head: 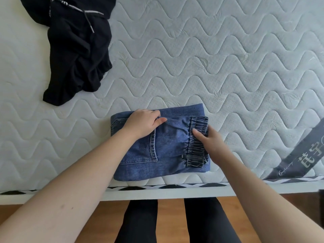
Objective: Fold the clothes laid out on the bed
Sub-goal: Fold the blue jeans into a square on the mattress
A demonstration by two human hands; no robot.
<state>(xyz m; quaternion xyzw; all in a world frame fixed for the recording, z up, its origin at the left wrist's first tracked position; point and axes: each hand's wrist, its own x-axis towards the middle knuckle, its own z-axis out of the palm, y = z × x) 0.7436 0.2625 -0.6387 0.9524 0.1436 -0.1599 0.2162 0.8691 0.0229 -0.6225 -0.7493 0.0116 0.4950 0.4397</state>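
1. The fingers [199, 135] of the right hand [213, 142] are laid on the gathered elastic waistband [196, 149] at the right end of the jeans [168, 155]; the thumb is seen on top, while the other fingers are curled at the band's far edge, so a pinch is suggested but cannot be told for sure.
2. The fingers [157, 120] of the left hand [142, 122] are spread flat, palm down, and pressed on the upper left part of the jeans; nothing is clasped by them.
3. The jeans are folded into a compact blue rectangle, with a back pocket [149, 151] shown on top and the waistband turned to the right.
4. The jeans are laid on the bed [228, 58], close to its near edge and roughly in the middle of the view.
5. A black garment [77, 55] with a drawstring [88, 23] is left crumpled at the upper left of the bed, well apart from the jeans.
6. The bed is covered by a white mattress quilted in wavy lines, and a grey label [298, 158] with lettering is seen at its right corner.
7. Both bare forearms are reached in from the lower corners, and legs in dark trousers [140, 221] are seen above a wooden floor [170, 220].
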